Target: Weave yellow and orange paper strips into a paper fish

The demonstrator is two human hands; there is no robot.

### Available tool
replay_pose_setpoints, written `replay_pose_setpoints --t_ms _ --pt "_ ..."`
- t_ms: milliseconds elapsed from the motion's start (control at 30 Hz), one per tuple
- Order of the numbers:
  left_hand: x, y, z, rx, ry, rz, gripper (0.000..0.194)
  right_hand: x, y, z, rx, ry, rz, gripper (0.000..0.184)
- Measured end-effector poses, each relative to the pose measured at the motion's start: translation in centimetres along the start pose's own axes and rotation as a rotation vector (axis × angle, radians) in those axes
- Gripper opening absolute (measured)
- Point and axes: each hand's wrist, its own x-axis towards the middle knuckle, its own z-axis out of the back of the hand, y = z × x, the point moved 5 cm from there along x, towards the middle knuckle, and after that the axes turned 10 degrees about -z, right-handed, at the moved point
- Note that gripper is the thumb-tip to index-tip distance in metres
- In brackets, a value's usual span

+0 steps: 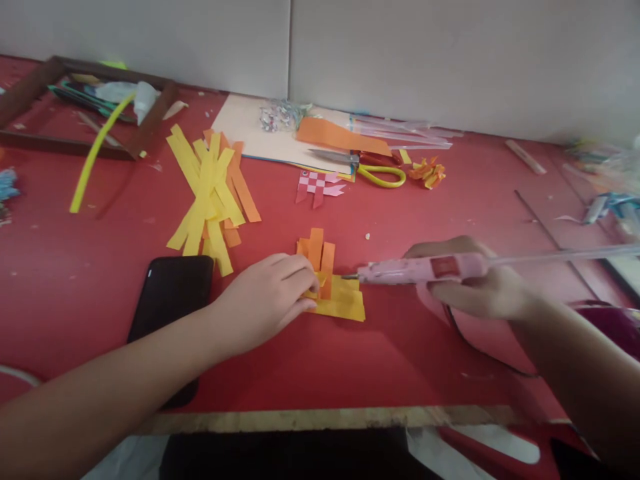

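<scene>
The left hand (270, 297) pinches paper strips (345, 305) on the counter (300, 380); the right hand (495, 293) grips a glue gun (400, 271), tip at the strips. A brown frame (65, 144) surrounds green and white items (145, 100).

The left hand (270, 297) is pinching interlaced orange and yellow strips (343, 304) on the red table (320, 373), while the right hand (477, 297) is gripping a pink glue gun (400, 271), its tip pointing at them, and scissors (355, 160) are lying beyond.
</scene>
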Motion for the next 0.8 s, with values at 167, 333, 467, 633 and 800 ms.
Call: replay_pose_setpoints --t_ms 167,333,467,633,800 --pt "0.0 0.1 0.0 -0.017 0.014 0.018 0.008 0.5 0.7 -1.8 -0.097 0.07 0.054 0.013" --pt "0.0 0.1 -0.2 -0.022 0.019 0.023 0.007 0.8 1.0 -1.9 -0.137 0.083 0.082 0.006" --pt "-0.1 0.1 -0.2 -0.035 0.016 0.024 0.009 0.9 1.3 -1.6 -0.2 0.055 0.096 0.005" --pt "0.0 0.1 -0.1 -0.027 0.019 0.016 0.009 1.0 1.7 -1.5 -0.235 0.04 0.113 0.007" --pt "0.0 0.2 -0.2 -0.008 0.037 0.02 0.01 1.1 2.1 -1.5 -0.256 0.035 0.109 0.01"
